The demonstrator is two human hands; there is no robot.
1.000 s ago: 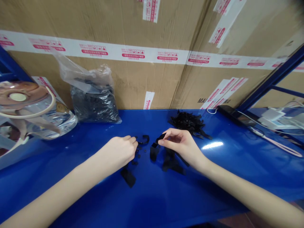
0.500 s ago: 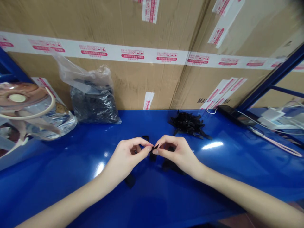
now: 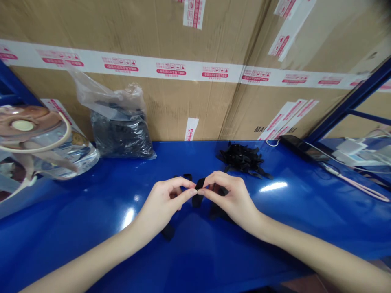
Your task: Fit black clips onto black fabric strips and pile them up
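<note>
Btwn LH & RH: blk strip, partly hidden.

Pile bk R of strip, bag bk L.

On my feed I see a glossy blue desk carrying a clear jug at left, a plastic bag beyond it, a heap of black strips far right of centre, and a black piece nearer.
</note>
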